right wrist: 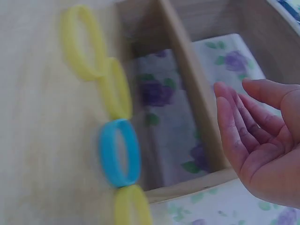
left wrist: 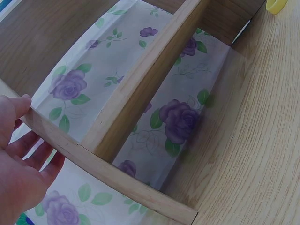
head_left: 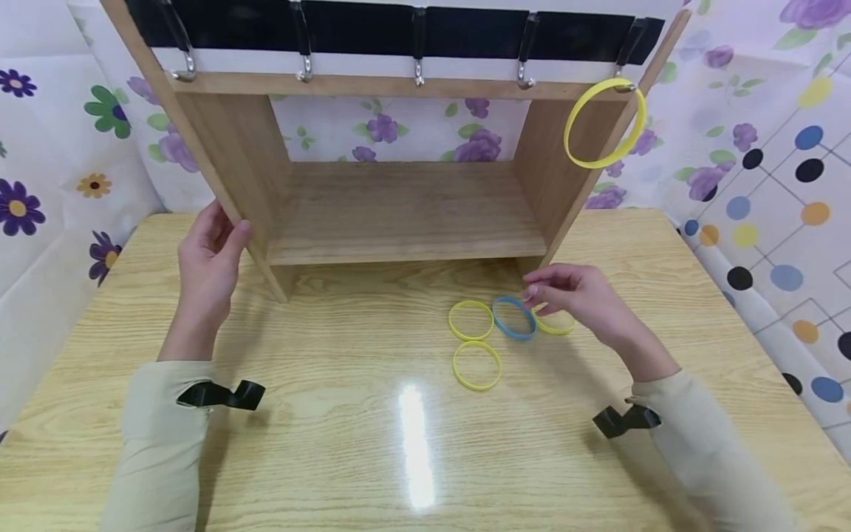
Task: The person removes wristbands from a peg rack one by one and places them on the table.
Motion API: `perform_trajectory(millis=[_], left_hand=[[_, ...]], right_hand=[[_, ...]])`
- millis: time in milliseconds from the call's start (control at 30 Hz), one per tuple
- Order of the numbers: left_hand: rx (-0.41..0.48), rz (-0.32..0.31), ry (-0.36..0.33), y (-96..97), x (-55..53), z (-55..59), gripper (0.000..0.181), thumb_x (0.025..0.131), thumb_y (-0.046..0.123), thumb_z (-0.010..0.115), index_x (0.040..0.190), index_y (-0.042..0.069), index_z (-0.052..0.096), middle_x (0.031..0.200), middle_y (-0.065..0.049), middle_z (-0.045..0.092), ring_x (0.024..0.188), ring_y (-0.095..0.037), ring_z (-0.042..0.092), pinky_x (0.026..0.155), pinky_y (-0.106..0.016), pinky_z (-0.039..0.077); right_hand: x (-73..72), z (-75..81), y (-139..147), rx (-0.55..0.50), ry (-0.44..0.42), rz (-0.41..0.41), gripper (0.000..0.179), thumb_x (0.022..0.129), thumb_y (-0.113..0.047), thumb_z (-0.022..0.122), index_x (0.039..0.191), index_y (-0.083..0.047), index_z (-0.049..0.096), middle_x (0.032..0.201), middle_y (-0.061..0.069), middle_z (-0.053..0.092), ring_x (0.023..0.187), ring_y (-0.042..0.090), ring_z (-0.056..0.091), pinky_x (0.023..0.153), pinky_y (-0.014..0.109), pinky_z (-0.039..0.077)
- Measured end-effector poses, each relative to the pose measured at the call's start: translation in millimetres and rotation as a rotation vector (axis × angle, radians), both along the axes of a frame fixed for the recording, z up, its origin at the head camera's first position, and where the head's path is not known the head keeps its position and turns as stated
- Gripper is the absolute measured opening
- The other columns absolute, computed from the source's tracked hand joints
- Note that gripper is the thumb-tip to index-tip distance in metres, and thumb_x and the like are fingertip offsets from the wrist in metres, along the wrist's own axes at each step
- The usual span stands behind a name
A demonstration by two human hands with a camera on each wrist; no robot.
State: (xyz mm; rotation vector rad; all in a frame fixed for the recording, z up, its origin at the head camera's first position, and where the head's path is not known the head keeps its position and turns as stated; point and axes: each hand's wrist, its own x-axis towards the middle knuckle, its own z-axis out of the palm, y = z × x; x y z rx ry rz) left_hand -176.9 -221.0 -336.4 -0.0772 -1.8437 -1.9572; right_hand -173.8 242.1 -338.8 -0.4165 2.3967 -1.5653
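At the left, my left hand (head_left: 211,247) grips the side panel (left wrist: 112,168) of a wooden shelf, thumb on one face and fingers behind the other. My right hand (head_left: 575,299) hovers over the table beside the shelf's right foot, fingers loosely bent and holding nothing. Beneath and beside it lie a blue wristband (head_left: 514,318) and a yellow wristband (head_left: 558,329), the latter partly covered by the hand. Two more yellow wristbands, one further back (head_left: 471,321) and one nearer (head_left: 476,365), lie just left of the blue one. Another yellow wristband (head_left: 605,124) hangs from the rightmost hook.
Along the shelf's top front runs a black strip (head_left: 362,29) with several metal hooks (head_left: 419,70). The shelf board (head_left: 405,210) spans the two side panels. The wood-grain table (head_left: 332,443) carries a bright reflection. Flowered and dotted sheets (head_left: 751,222) surround the table.
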Motion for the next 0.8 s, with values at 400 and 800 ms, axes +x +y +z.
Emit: perform_trajectory(millis=[400, 800], left_hand=[[-0.006, 0.004, 0.012, 1.2, 0.8, -2.3, 0.045, 0.096, -0.001, 0.055, 0.140, 0.005, 0.050, 0.130, -0.012, 0.054, 0.116, -0.019, 0.052, 0.093, -0.018, 0.044], [-0.006, 0.004, 0.019, -0.1, 0.5, -0.3, 0.045, 0.096, -0.001, 0.055, 0.140, 0.006, 0.050, 0.131, -0.012, 0.053, 0.116, -0.019, 0.051, 0.094, -0.018, 0.044]], right_hand=[[-11.4, 40.3, 5.7, -0.427, 0.093, -0.059, 0.024, 0.095, -0.004, 0.061, 0.114, 0.011, 0.060, 0.102, 0.013, 0.070, 0.091, 0.021, 0.069, 0.076, 0.031, 0.056], [-13.4, 78.8, 2.8, -0.526, 0.155, -0.089, 0.031, 0.093, -0.005, 0.063, 0.120, 0.010, 0.058, 0.103, 0.013, 0.069, 0.094, 0.021, 0.068, 0.075, 0.029, 0.057]])
